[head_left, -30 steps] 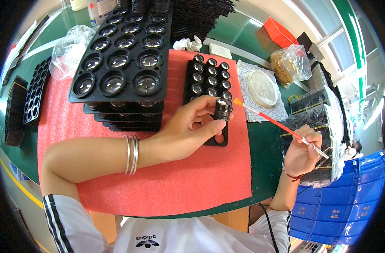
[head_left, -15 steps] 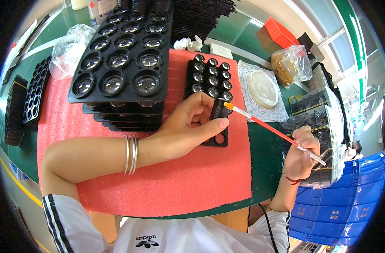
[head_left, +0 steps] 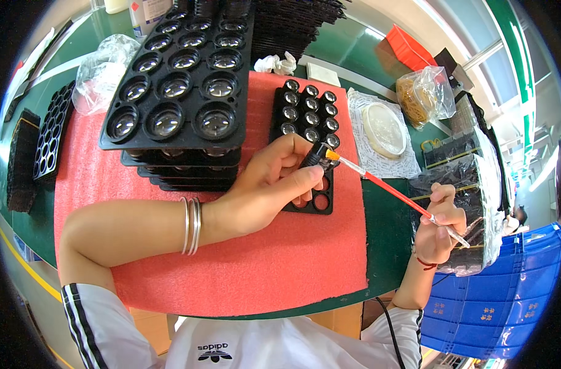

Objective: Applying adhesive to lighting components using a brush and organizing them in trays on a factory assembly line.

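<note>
One left hand [head_left: 274, 182] gripping barrel [head_left: 314, 155], right hand [head_left: 439, 230] gripping brush [head_left: 392, 192], near mat edge [head_left: 243, 305] open

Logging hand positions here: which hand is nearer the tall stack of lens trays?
Left. The left hand, holding a black tube, is just right of the stack; the right hand, holding a paintbrush, is much farther right.

The counter [head_left: 386, 246] is viewed from above at close range through the left-side fisheye camera, worn on the head and tilted downward; straight edges are bent toward the periphery.
</note>
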Available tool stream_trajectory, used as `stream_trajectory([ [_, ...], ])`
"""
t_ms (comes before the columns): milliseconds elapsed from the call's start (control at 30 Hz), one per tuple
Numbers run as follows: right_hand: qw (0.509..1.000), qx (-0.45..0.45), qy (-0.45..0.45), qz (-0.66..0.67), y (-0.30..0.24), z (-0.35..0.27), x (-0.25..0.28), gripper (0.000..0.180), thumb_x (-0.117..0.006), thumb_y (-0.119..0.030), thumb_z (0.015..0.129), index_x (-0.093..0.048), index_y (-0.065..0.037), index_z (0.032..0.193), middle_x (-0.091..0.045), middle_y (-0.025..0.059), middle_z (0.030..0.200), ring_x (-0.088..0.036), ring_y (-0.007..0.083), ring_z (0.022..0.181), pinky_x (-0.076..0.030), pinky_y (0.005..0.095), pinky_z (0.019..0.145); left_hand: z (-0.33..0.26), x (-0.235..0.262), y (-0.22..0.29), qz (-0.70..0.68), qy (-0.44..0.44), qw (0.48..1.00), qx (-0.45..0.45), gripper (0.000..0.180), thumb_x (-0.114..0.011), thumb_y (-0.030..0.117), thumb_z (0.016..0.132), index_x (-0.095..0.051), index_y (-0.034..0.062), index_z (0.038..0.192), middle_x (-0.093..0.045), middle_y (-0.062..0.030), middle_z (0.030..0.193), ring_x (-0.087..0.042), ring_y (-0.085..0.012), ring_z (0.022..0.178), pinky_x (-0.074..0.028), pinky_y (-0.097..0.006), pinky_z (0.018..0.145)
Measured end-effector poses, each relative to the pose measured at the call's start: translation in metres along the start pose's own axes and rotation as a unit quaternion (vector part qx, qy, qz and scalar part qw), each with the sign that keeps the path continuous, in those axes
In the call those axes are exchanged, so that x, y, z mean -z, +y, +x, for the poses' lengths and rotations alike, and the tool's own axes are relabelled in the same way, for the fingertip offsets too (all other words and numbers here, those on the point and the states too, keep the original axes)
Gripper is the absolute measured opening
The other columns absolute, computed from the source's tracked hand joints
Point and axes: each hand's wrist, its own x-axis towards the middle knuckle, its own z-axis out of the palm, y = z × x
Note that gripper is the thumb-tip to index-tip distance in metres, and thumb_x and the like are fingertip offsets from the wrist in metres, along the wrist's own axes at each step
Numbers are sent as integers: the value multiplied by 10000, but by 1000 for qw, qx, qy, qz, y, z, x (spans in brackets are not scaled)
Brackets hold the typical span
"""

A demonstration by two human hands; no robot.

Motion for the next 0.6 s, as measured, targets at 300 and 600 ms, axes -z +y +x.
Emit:
stream_trajectory([
  [300,1000,18,3,-7,1,1,-2,187,-570,-279,772,-576,-97,815,-604,57,643,-415,220,829,-295,415,794,1,-1,1,-4,-7,1000,16,228,-447,288,910,-463,82,1008,-580,-43,843,-523,-81,685,-412,-211,621],
  [600,1000,20,4,-5,0,3,-3,179,-568,-269,777,-576,-94,814,-595,65,641,-415,213,794,-304,400,774,-1,1,-2,8,-14,1000,-1,312,-379,332,928,-456,67,1074,-569,-55,866,-509,-91,692,-408,-228,641],
])
